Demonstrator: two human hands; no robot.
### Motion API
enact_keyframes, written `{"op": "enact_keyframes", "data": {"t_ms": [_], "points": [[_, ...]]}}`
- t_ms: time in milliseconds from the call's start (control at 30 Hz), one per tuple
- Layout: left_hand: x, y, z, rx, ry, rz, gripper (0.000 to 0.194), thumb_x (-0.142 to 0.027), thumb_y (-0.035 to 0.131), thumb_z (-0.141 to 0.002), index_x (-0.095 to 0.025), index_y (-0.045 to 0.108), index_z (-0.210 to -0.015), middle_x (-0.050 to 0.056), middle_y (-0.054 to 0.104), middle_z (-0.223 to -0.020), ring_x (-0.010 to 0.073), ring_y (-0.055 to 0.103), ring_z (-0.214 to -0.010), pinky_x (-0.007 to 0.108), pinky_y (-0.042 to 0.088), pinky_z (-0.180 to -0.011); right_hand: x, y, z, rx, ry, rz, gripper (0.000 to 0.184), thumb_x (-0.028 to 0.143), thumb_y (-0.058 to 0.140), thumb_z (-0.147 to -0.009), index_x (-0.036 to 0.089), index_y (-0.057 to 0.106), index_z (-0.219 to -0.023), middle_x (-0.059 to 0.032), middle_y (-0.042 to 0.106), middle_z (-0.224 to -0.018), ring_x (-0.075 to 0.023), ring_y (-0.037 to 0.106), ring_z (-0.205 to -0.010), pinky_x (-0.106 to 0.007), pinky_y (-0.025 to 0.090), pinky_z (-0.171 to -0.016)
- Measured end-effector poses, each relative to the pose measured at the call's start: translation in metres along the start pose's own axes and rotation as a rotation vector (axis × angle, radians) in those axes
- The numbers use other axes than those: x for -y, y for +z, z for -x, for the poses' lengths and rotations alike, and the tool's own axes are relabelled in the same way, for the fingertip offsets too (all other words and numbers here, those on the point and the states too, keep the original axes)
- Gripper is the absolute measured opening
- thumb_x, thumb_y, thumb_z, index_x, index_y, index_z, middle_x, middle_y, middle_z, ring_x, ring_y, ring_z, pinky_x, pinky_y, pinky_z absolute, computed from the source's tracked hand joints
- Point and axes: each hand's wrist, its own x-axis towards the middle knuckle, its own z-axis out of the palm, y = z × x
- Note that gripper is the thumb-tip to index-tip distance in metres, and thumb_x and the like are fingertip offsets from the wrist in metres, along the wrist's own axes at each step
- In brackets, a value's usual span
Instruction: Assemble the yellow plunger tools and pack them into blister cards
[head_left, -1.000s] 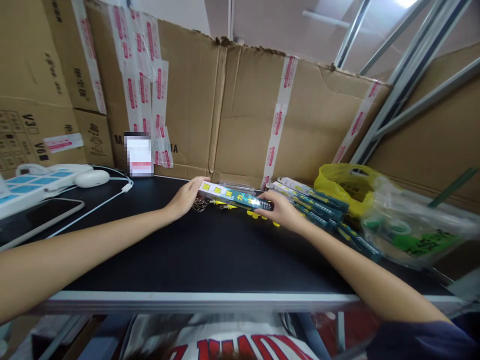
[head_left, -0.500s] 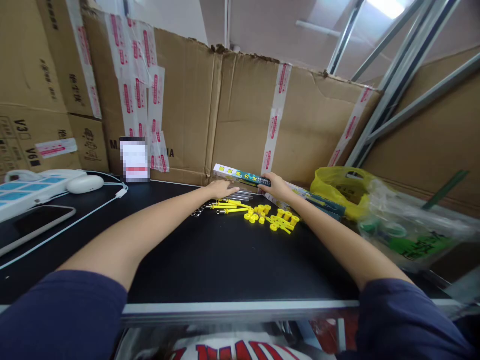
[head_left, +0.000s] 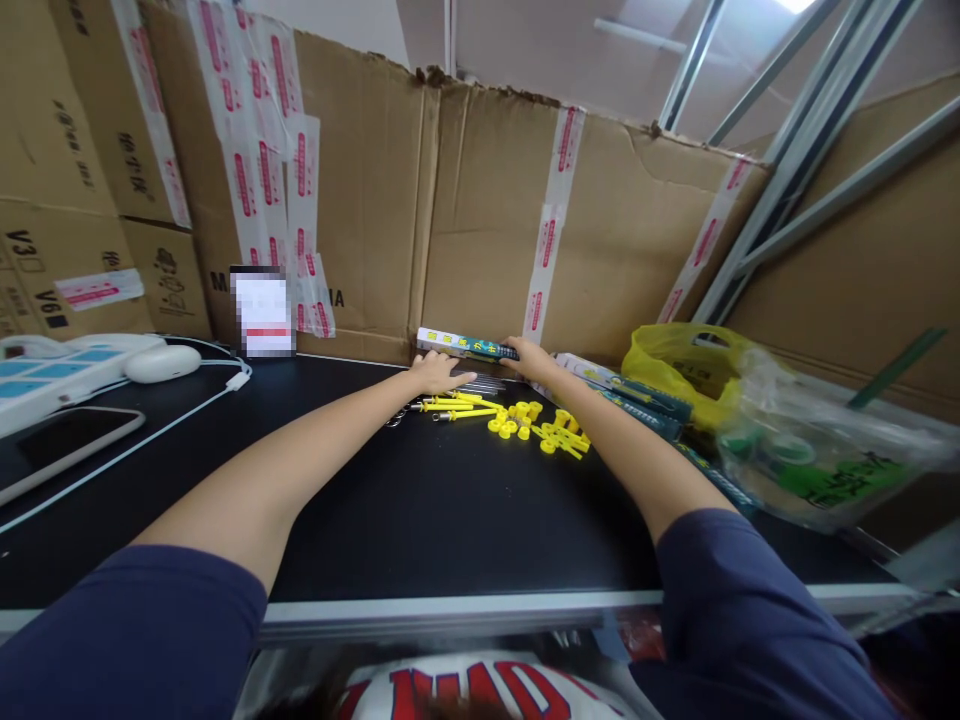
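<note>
Both my arms reach to the far edge of the black table (head_left: pixel 420 520). My right hand (head_left: pixel 531 358) is closed on the end of a long narrow printed box (head_left: pixel 465 346), held against the foot of the cardboard wall (head_left: pixel 480 210). Just left of it, my left hand (head_left: pixel 436 371) lies palm down with fingers stretched over clear slender pieces below the box. In front of both hands lie yellow rods (head_left: pixel 457 406) and several small yellow plastic parts (head_left: pixel 541 430). A metal ring (head_left: pixel 395 415) shows beside my left wrist.
More long printed boxes (head_left: pixel 630 398) lie at the right, beside a yellow bag (head_left: pixel 686 365) and a clear plastic bag (head_left: pixel 817 450). At the left are a power strip (head_left: pixel 52 365), a white earbud case (head_left: pixel 161 362), a phone (head_left: pixel 60 440) and a white cable (head_left: pixel 150 425).
The long box has gone from over the yellow parts back to the foot of the cardboard wall. My left hand let go of it and now lies flat beneath it.
</note>
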Motion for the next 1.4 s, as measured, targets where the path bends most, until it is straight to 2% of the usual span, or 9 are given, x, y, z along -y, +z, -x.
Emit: {"op": "enact_keyframes", "data": {"t_ms": [300,467,600,733,800,867,1000,1200,1400], "points": [[0.005,0.009,0.003,-0.015,0.004,0.063,0.088,-0.076,0.021,-0.082,-0.015,0.048,-0.139,0.019,0.043,-0.146,0.0359,0.039,-0.133,0.047,0.031,-0.106,0.007,0.001,0.003,0.045,-0.008,0.135,0.039,0.033,0.058,-0.089,0.021,0.054,-0.126,-0.0132,0.053,-0.122,-0.0247,0.063,-0.098,-0.032,0.047,-0.08],[0.006,0.009,0.014,-0.147,0.008,0.084,0.071,-0.067,0.029,-0.088,-0.017,0.06,-0.128,0.016,0.052,-0.132,0.0328,0.046,-0.125,0.044,0.035,-0.103,0.021,0.004,0.003,0.114,-0.048,0.181,0.042,0.034,0.059,-0.088,0.026,0.054,-0.129,-0.0107,0.055,-0.119,-0.0244,0.064,-0.093,-0.03,0.046,-0.074],[-0.003,-0.007,0.026,-0.292,0.023,0.072,0.06,-0.057,0.033,-0.092,-0.013,0.063,-0.119,0.017,0.054,-0.122,0.0336,0.047,-0.121,0.048,0.036,-0.101,0.044,-0.006,0.011,0.072,-0.079,0.194,0.034,0.034,0.05,-0.093,0.021,0.056,-0.124,-0.0129,0.055,-0.117,-0.024,0.062,-0.095,-0.03,0.043,-0.075],[-0.023,-0.026,0.063,-0.334,0.177,0.062,0.036,-0.041,0.041,-0.093,-0.017,0.067,-0.103,0.009,0.06,-0.108,0.0226,0.055,-0.104,0.035,0.041,-0.094,0.074,-0.031,0.04,0.015,-0.228,0.155,0.024,0.029,0.043,-0.095,0.02,0.061,-0.108,-0.0091,0.06,-0.107,-0.021,0.056,-0.099,-0.03,0.039,-0.082],[-0.037,-0.03,0.093,-0.305,0.432,0.039,0.03,-0.037,0.045,-0.092,-0.018,0.066,-0.094,0.007,0.062,-0.095,0.0202,0.058,-0.092,0.032,0.044,-0.084,0.085,-0.042,0.064,-0.028,-0.412,0.09,0.018,0.017,0.048,-0.087,0.017,0.063,-0.096,-0.008,0.062,-0.095,-0.0203,0.054,-0.09,-0.03,0.037,-0.079],[-0.05,-0.028,0.124,-0.25,0.571,-0.01,0.025,-0.038,0.05,-0.09,-0.019,0.066,-0.089,0.006,0.063,-0.091,0.0202,0.058,-0.088,0.033,0.044,-0.082,0.094,-0.049,0.088,-0.029,-0.547,0.03,0.017,0.013,0.052,-0.079,0.017,0.064,-0.091,-0.0072,0.061,-0.09,-0.0201,0.052,-0.088,-0.03,0.037,-0.077],[-0.056,-0.017,0.156,-0.217,0.543,-0.063,0.021,-0.025,0.046,-0.092,-0.019,0.061,-0.104,0.007,0.065,-0.103,0.022,0.058,-0.097,0.035,0.044,-0.084,0.102,-0.044,0.116,0.002,-0.686,0.057,0.021,0.015,0.057,-0.079,0.019,0.067,-0.097,-0.0075,0.062,-0.093,-0.0198,0.052,-0.086,-0.03,0.036,-0.076],[-0.027,-0.01,0.135,-0.216,0.531,0.013,0.02,-0.025,0.044,-0.094,-0.018,0.062,-0.102,0.007,0.067,-0.103,0.021,0.059,-0.098,0.034,0.045,-0.087,0.103,-0.019,0.108,-0.079,-0.713,0.193,0.02,0.017,0.048,-0.091,0.018,0.066,-0.101,-0.0075,0.063,-0.089,-0.0189,0.05,-0.082,-0.03,0.035,-0.071],[-0.013,-0.004,0.113,-0.226,0.527,0.012,0.023,-0.018,0.047,-0.093,-0.019,0.066,-0.106,0.007,0.067,-0.101,0.0203,0.058,-0.097,0.034,0.045,-0.089,0.105,-0.017,0.112,-0.239,-0.681,0.109,0.018,0.02,0.044,-0.094,0.017,0.062,-0.092,-0.007,0.064,-0.087,-0.0182,0.051,-0.08,-0.029,0.036,-0.071]]}}
